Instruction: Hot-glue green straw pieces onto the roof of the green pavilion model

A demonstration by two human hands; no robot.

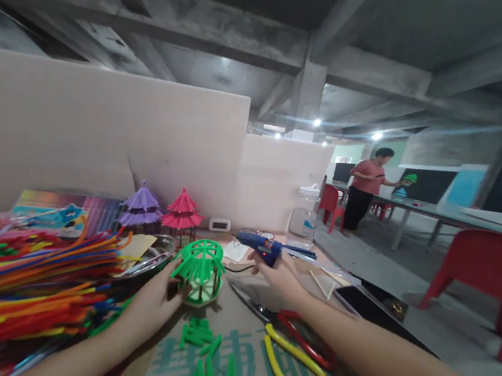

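My left hand (pixel 168 294) grips a green pavilion model (pixel 200 268) by its left side; strips fan down from its round top and a pale base shows below. In my right hand (pixel 270 271) is a blue glue gun (pixel 262 244), its nozzle pointing left, above and to the right of the model. Several cut green pipe cleaner pieces (pixel 208 356) lie on the cardboard in front of the model. Beside them rest large scissors (pixel 297 356) with one red and one yellow handle loop, under my right forearm.
Bundles of coloured pipe cleaners (pixel 21 293) fill the left side. A purple pavilion model (pixel 141 207) and a red one (pixel 182 209) stand behind, near a metal bowl (pixel 165 249). A plastic jar (pixel 305 217) and a phone (pixel 356 302) are rightward. A person (pixel 367 185) stands across the room.
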